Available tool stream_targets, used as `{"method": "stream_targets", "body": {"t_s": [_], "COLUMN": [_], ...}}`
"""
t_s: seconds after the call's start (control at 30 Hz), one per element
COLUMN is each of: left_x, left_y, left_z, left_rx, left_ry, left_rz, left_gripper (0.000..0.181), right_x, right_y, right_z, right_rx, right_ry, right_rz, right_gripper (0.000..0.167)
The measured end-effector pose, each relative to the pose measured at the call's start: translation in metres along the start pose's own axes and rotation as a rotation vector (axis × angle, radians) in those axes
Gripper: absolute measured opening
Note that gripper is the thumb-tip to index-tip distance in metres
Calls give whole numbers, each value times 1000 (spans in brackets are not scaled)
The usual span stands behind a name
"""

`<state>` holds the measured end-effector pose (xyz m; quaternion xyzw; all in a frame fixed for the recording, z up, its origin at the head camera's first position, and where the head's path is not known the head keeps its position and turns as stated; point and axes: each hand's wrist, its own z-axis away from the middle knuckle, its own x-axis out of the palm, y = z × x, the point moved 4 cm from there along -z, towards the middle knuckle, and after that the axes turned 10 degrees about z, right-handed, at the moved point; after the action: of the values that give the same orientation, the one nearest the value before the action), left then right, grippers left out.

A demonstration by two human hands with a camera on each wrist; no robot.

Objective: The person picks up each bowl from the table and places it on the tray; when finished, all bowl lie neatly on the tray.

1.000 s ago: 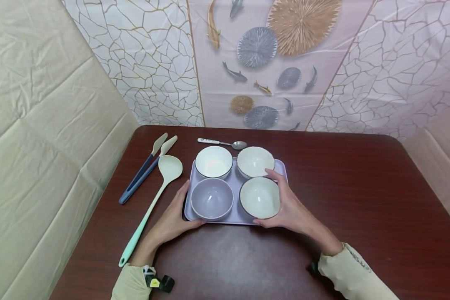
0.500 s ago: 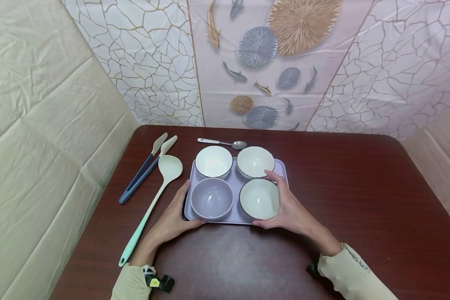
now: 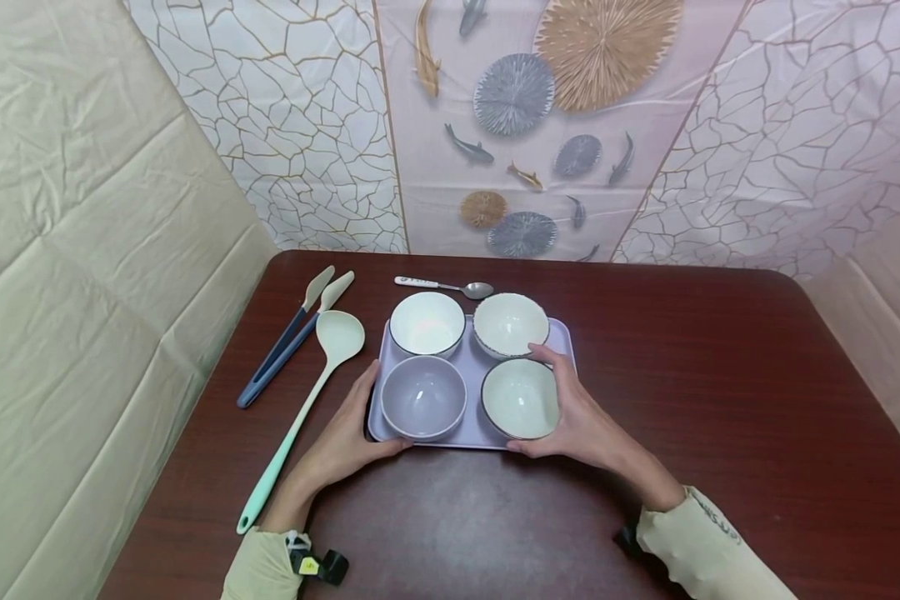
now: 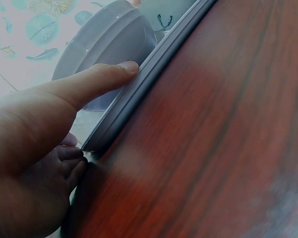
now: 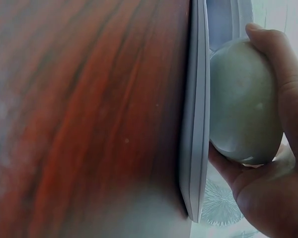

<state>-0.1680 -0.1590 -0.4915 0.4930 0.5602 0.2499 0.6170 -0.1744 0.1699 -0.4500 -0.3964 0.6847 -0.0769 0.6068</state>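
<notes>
A lilac tray [image 3: 472, 379] lies on the table with bowls in two rows. My left hand [image 3: 348, 433] holds its front left corner, the thumb on the front rim beside the lilac bowl [image 3: 423, 398]. Around the white, dark-rimmed bowl [image 3: 521, 400] at the front right, my right hand [image 3: 585, 417] curves its thumb and fingers. The right wrist view shows that bowl's pale outer wall [image 5: 246, 99] against the hand. Behind stand a white bowl [image 3: 427, 323] at the left and a wavy-rimmed white bowl [image 3: 511, 323] at the right.
Left of the tray lie a ladle [image 3: 300, 425] with a mint handle and blue-handled tongs [image 3: 285, 350]. A spoon [image 3: 450, 286] lies behind the bowls. Dark wood tabletop [image 3: 705, 400] extends to the right; fabric walls stand at the back and left.
The front right bowl, in my right hand, has shifted slightly toward the tray's front, widening the gap to the bowl behind. My left hand has stayed in place.
</notes>
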Motion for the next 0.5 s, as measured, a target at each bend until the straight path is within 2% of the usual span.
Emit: {"method": "stream_targets", "body": {"t_s": [0.5], "left_x": [0], "left_y": [-1], "left_z": [0], "left_rx": [4], "left_ry": [0], "left_rz": [-8], "left_gripper": [122], "right_x": [2], "right_y": [0], "right_z": [1], "right_rx": [12], "right_ry": [-19], "right_rz": [15], "right_gripper": [126]}}
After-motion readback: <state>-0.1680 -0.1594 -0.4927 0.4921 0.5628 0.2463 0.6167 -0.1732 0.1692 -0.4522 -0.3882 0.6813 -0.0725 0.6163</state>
